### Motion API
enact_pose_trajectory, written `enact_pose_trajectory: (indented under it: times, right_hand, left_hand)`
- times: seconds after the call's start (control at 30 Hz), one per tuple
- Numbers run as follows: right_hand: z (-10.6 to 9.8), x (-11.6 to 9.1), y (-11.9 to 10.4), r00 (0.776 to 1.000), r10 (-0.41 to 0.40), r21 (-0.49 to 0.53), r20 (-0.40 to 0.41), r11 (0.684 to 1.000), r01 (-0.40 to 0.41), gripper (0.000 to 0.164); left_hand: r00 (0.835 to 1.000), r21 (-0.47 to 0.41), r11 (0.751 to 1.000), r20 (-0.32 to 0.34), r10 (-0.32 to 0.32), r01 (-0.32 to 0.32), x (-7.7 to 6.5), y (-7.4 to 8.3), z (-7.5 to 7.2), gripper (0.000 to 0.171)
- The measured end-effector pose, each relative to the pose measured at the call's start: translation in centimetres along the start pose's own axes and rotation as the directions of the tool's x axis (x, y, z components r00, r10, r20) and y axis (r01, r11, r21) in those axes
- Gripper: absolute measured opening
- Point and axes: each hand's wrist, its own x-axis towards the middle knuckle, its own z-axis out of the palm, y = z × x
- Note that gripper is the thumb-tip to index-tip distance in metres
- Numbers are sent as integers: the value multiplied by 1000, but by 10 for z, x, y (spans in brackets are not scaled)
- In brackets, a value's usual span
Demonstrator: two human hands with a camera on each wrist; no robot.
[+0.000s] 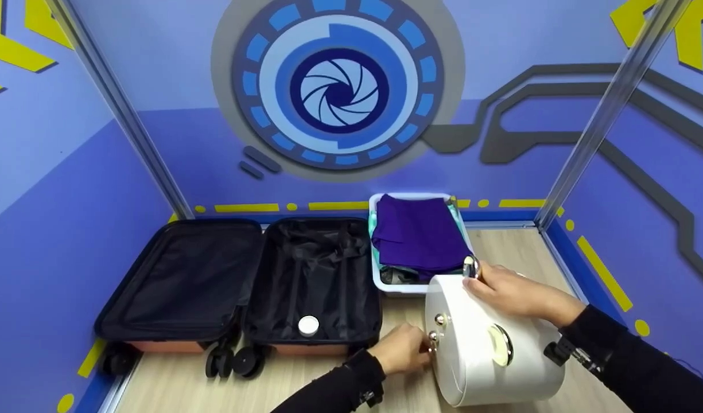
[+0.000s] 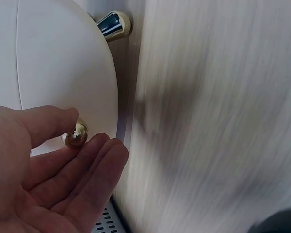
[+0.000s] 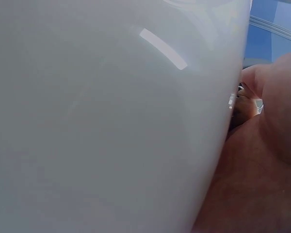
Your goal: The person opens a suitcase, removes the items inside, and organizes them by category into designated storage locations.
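A glossy white rounded case [image 1: 500, 355] with metal knobs stands on the wooden table at the right front. My left hand [image 1: 402, 349] is at its flat face. In the left wrist view, the thumb and index finger pinch a round gold knob [image 2: 75, 135], while the other fingers extend beyond it. My right hand [image 1: 515, 289] grips the case at its top, thumb beside a shiny metal foot [image 1: 470, 267]. The case's white side fills most of the right wrist view and hides part of that hand. An oval metal-rimmed fitting [image 1: 500, 344] shows on the curved side.
An open suitcase [image 1: 196, 281] with black lining lies at the left, wheels toward me. A small round white container [image 1: 308, 326] sits in its right half. Behind the case, a white basket [image 1: 377, 281] holds folded purple cloth [image 1: 420, 235] and other fabric. Blue panels enclose the table.
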Motion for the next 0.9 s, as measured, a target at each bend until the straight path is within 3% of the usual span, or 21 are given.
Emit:
enact_pose_trajectory:
  times: [0.53, 0.77, 0.9]
  right_hand:
    - [2, 1, 0, 1000, 0, 40, 8, 999, -1, 33]
    - [0, 0, 0, 1000, 9, 67, 26, 998, -11, 35]
    - [1, 1, 1, 1000, 7, 54, 21, 998, -8, 35]
  left_hand:
    - [999, 0, 999, 6, -42, 42, -4, 2, 1, 6]
    - [998, 35, 999, -50, -26, 28, -13, 1, -6, 38]
    - [997, 66, 997, -70, -37, 41, -19, 0, -9, 41]
